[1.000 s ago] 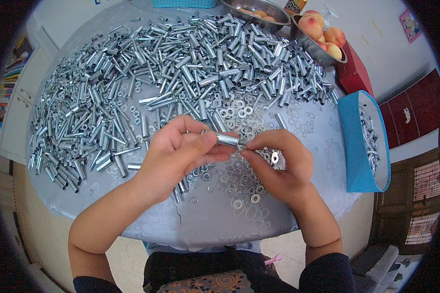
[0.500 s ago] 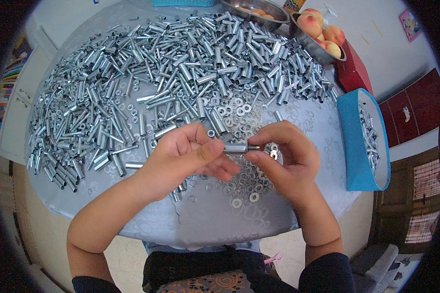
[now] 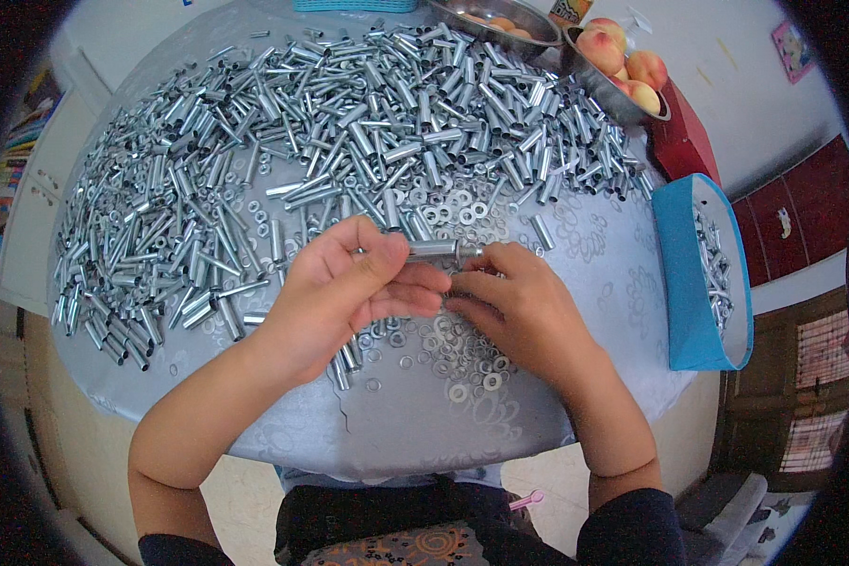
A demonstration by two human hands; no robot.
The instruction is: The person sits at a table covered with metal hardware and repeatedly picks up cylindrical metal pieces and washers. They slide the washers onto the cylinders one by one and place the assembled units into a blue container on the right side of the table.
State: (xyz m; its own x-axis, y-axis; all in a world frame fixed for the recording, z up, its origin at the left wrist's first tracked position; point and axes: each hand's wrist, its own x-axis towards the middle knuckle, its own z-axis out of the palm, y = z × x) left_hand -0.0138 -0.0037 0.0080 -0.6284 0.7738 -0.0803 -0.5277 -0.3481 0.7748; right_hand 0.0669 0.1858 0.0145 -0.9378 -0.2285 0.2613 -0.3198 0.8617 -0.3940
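My left hand [image 3: 354, 283] is closed, with thumb and forefinger on a shiny metal sleeve anchor [image 3: 434, 248] that lies sideways. A ring-like part shows near the anchor's right end, and a thin stud sticks out beyond it. Close by, my right hand [image 3: 519, 302] has its fingers bent together at the stud end; whatever they pinch is hidden. Beneath both hands are loose flat washers [image 3: 457, 393], some large and some small. A single metal sleeve [image 3: 541, 232] lies just past the right hand.
A wide heap of metal sleeves and bolts [image 3: 349, 123] covers the table's far and left parts. On the right stands a blue fabric bin [image 3: 681, 283] with metal parts inside. Steel bowls hold peaches [image 3: 602, 52] and eggs [image 3: 500, 24] at the back, beside a red box [image 3: 684, 141].
The anchor has shifted a little left and up with my left hand. My right hand has turned over, back upward, and its fingers have come down from the stud toward my left fingertips.
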